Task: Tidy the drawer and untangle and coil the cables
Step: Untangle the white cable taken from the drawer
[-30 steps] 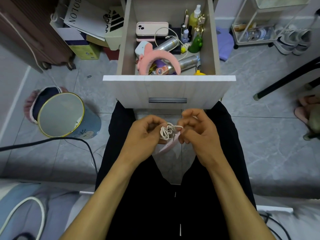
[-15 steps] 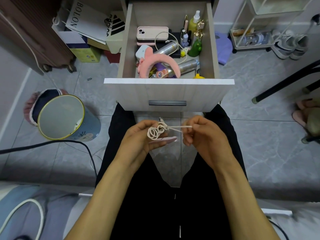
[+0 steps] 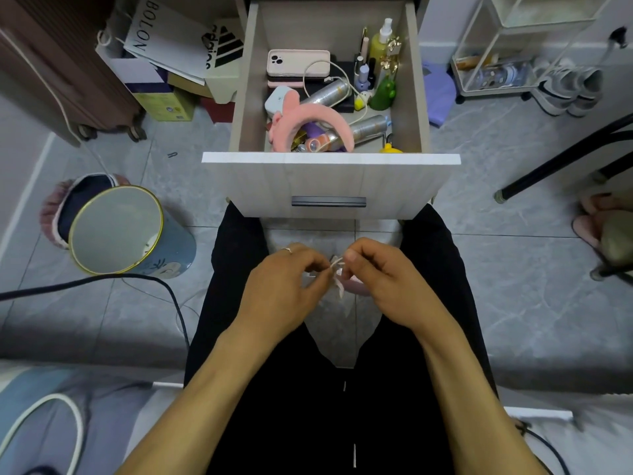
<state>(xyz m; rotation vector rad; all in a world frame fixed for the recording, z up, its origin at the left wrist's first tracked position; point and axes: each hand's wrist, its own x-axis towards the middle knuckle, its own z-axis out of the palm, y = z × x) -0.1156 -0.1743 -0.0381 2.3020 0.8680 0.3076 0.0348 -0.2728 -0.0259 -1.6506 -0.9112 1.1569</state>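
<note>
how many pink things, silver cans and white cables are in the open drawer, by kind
pink things: 3, the phone, the headband and a small round item
silver spray cans: 2, one further back, one nearer the front
white cables: 1, looped over the phone
total: 6
Small clutter under the headband is too hidden to count.

The person's forearms are bare to the lower edge of the view, with no sleeves showing. A thin silver-coloured ring sits on a finger of the left hand. The right hand wears nothing. The legs are covered by black trousers, plain and loose, with small pale marks down the middle seam.
</note>
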